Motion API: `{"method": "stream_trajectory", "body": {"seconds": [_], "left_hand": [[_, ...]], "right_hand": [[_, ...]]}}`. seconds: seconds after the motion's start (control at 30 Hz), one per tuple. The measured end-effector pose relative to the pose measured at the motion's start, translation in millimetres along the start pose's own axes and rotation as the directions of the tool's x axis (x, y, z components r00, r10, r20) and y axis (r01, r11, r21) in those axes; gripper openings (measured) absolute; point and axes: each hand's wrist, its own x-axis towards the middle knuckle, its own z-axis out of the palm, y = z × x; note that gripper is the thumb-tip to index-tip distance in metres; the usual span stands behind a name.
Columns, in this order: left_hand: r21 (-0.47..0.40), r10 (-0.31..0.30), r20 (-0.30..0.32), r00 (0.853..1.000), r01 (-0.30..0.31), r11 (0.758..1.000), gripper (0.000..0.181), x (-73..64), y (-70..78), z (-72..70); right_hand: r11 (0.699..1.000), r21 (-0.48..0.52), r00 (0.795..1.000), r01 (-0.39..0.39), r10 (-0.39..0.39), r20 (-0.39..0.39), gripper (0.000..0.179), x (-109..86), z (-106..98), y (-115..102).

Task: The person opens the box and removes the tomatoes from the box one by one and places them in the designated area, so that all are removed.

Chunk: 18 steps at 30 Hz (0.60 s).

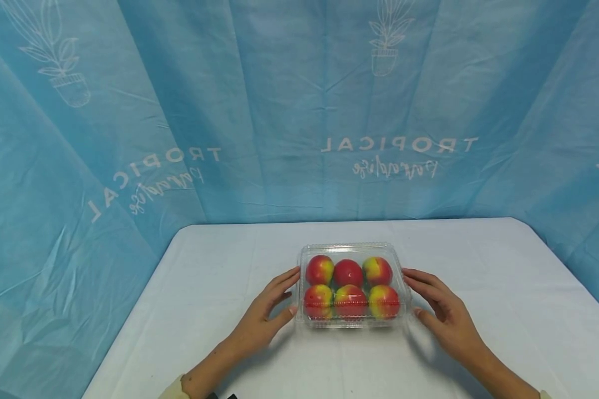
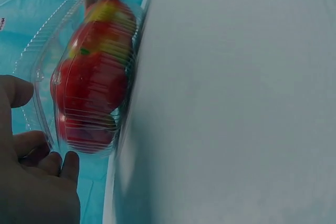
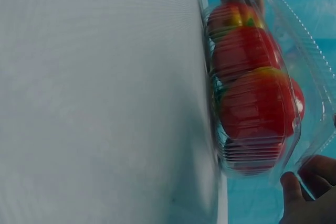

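Observation:
A clear plastic clamshell box sits on the table with several red-and-yellow fruits in two rows inside. In both wrist views its clear lid stands off at an angle from the fruit-filled base. My left hand is at the box's left side, fingers loosely extended and fingertips right at the edge, thumb lower down near the front corner. On the opposite side my right hand mirrors it, relaxed fingers at the right edge and thumb beside the front corner. Neither hand's fingers curl round the box.
White cloth covers the table, whose back edge runs a short way behind the box. A blue printed curtain hangs behind and along both sides. A small dark object shows at the bottom edge by the left forearm.

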Motion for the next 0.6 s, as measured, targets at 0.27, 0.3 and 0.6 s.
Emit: {"method": "stream_trajectory", "body": {"seconds": [0.27, 0.3, 0.6], "left_hand": [[-0.036, 0.011, -0.004, 1.000, -0.011, 0.999, 0.058, 1.8, 4.4, -3.8], [-0.042, 0.015, -0.005, 1.000, -0.016, 0.999, 0.057, 2.3, 4.4, -4.3], [-0.056, 0.024, -0.036, 0.999, -0.026, 0.998, 0.052, 8.6, 6.8, -5.3]], "right_hand": [[0.998, -0.065, 0.999, 0.008, -0.010, -0.032, 0.050, 0.5, -1.1, -4.9], [0.997, -0.072, 0.999, 0.004, -0.006, -0.037, 0.050, 0.6, -1.7, -5.7], [1.000, -0.015, 0.998, -0.011, 0.011, -0.064, 0.052, 3.6, -4.5, -6.3]]}}
